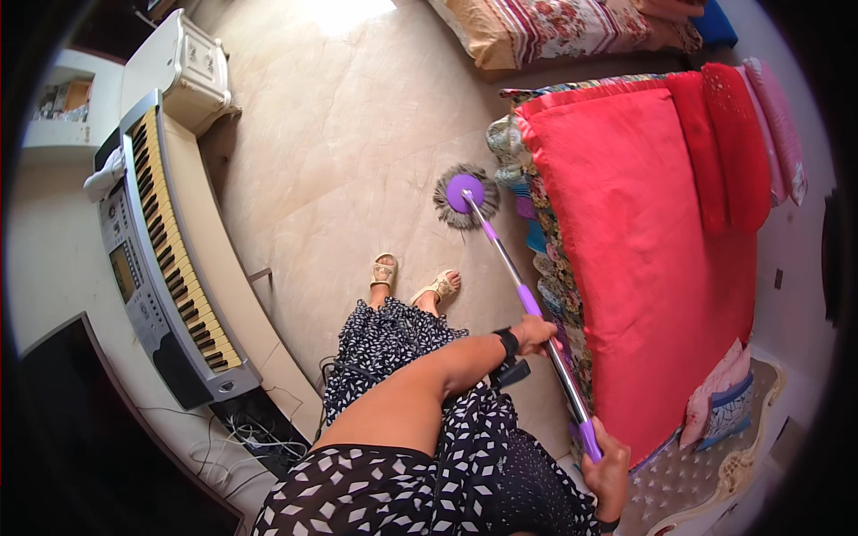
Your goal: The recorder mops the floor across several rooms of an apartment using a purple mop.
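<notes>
A spin mop (503, 250) with a silver and purple pole slants across the floor in front of me. Its round purple head with a grey string fringe (442, 204) lies flat on the floor close to the bed's edge. Midway along the pole, my left hand (536, 332) is wrapped round it, with a dark band on the wrist. My right hand (609, 469) is closed on the purple grip at the pole's near end.
On the right stands a bed with a red cover (635, 232), its patterned hanging edge beside the pole. An electronic keyboard (170, 250) rests on a low cabinet at left, cables (250, 438) near it. A white cabinet (179, 71) and bundled floral bedding (563, 31) are farther off.
</notes>
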Demonstrator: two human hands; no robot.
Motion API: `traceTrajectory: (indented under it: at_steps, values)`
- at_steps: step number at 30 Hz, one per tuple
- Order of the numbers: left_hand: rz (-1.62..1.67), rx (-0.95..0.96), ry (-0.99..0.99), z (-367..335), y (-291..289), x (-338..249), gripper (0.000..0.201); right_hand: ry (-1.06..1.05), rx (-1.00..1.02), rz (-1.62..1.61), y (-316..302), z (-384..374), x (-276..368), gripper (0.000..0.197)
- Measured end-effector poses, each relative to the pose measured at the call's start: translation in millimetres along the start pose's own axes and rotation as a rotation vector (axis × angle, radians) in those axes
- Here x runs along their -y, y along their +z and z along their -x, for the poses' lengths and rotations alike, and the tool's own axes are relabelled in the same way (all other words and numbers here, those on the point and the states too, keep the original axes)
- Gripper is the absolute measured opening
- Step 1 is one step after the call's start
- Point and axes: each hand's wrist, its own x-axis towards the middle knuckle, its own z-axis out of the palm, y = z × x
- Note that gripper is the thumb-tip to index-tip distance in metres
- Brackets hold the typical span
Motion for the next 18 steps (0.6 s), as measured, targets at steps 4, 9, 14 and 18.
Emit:
traceTrajectory:
  at_steps: [4, 9, 14, 18]
  values:
    - [0.130, -0.073, 0.203, 42, -57, -50, 0.014, -0.347, 0.064, 0.041, 8, -46, 33, 0.065]
    - [0.382, -0.259, 0.419, 107, -137, -89, 0.014, -0.712, 0.112, 0.223, 13, -107, 111, 0.065]
    - [0.690, -0.347, 0.681, 171, -259, -78, 0.016, -0.970, 0.164, 0.390, 64, -153, 199, 0.048]
    - [0.841, -0.662, 0.798, 216, -335, -62, 0.017, -1.114, 0.206, 0.379, 130, -172, 264, 0.037]
